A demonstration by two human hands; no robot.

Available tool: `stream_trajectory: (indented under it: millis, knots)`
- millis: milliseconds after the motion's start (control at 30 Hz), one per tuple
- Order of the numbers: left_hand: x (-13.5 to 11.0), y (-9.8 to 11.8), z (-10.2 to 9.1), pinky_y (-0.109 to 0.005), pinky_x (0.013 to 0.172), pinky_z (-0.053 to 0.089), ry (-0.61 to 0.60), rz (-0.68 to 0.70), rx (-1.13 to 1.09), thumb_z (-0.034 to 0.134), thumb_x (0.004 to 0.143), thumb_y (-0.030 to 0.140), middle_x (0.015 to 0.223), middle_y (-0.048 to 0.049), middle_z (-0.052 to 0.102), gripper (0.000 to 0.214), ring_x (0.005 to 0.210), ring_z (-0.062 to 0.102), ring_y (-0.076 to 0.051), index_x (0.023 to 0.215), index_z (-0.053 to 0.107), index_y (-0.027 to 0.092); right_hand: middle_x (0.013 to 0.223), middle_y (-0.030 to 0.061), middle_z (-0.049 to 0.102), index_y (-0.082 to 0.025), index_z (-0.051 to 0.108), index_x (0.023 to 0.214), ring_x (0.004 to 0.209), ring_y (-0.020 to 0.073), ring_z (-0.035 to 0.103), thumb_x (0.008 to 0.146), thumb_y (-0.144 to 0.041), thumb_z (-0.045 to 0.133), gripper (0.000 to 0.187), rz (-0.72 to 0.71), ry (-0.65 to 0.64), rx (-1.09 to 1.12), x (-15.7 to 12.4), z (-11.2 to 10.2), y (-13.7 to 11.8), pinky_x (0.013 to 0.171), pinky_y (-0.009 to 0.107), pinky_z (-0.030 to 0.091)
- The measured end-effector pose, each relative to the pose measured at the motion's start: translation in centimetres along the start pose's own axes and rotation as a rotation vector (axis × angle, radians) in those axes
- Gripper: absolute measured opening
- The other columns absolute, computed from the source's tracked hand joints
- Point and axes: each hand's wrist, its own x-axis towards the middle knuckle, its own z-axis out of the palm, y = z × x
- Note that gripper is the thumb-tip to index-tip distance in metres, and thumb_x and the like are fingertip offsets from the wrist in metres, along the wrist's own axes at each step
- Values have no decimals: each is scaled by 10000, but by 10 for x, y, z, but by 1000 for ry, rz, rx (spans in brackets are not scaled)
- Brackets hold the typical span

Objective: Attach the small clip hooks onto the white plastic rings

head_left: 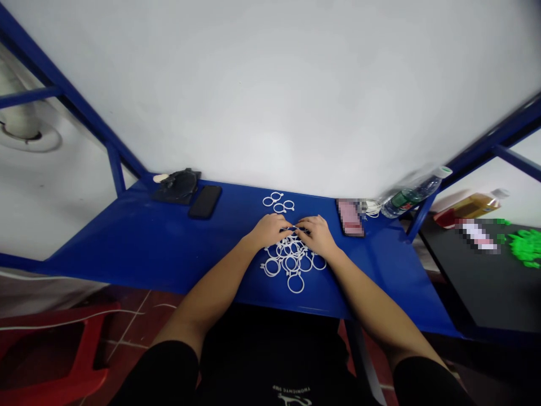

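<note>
My left hand (pixel 270 230) and my right hand (pixel 316 233) rest side by side on the blue table (pixel 139 242), fingertips meeting over the far edge of a pile of several white plastic rings (pixel 291 260). The fingers of both hands are curled and pinched together on one white ring at the pile's top. A smaller group of white rings (pixel 279 203) lies apart, farther back near the wall.
A black phone (pixel 205 201) and a black pouch (pixel 177 186) lie at the back left. A patterned card box (pixel 350 217) and a lying plastic bottle (pixel 412 194) sit at the back right. A red stool (pixel 51 349) stands lower left; a black table with green parts (pixel 526 248) is at the right.
</note>
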Motion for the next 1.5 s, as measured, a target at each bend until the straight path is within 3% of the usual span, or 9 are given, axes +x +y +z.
stream_trajectory:
  millis: [233, 467, 633, 900, 1067, 1333, 1500]
  knots:
    - [0, -4, 4, -353, 893, 524, 6, 0, -4, 676, 978, 347, 977, -42, 757, 176, 945, 688, -209, 1040, 814, 257, 1182, 79, 764, -297, 764, 1126, 1137, 306, 663, 960, -378, 694, 197, -2, -15, 5, -1, -1, -2, 1143, 646, 350]
    - [0, -6, 7, -350, 861, 528, 17, -3, 3, 689, 962, 344, 960, -42, 747, 158, 940, 693, -206, 991, 817, 257, 1224, 76, 742, -307, 784, 1006, 1202, 318, 628, 938, -390, 726, 122, -21, -66, -3, -1, -2, -4, 1155, 718, 289]
    - [0, -5, 7, -361, 866, 541, 23, -2, 9, 703, 958, 346, 1003, -54, 758, 184, 967, 703, -222, 1062, 805, 234, 1241, 74, 734, -295, 765, 962, 1213, 315, 628, 936, -353, 729, 73, -38, -95, 16, 0, -2, -5, 1160, 738, 281]
    - [0, 0, 2, -362, 934, 557, 93, 32, -89, 638, 1007, 315, 1090, -65, 761, 220, 1032, 704, -207, 1163, 764, 225, 1207, 85, 739, -255, 701, 992, 1140, 269, 671, 1034, -340, 576, 157, -74, 19, 105, 0, -6, -9, 1143, 602, 394]
    - [1, 1, 3, -361, 945, 559, 157, 49, -111, 608, 1018, 258, 1112, -68, 755, 217, 1034, 702, -200, 1175, 750, 206, 1046, 80, 759, -249, 675, 995, 1014, 257, 685, 1063, -365, 531, 197, -90, 102, 168, 2, -8, -12, 977, 467, 506]
    - [2, 5, -1, -351, 913, 563, 199, -71, -127, 653, 1006, 302, 1060, -65, 778, 236, 940, 719, -192, 1194, 751, 198, 1034, 79, 752, -264, 683, 1009, 1023, 269, 666, 1069, -401, 513, 227, -96, 143, 195, 1, -11, -14, 956, 468, 526]
    - [2, 4, -1, -350, 920, 566, 226, -52, -116, 624, 1028, 321, 1074, -65, 796, 222, 974, 737, -198, 1140, 780, 209, 1033, 76, 751, -261, 673, 1000, 1017, 260, 668, 1070, -388, 522, 210, -120, 155, 199, 1, -13, -15, 949, 453, 526]
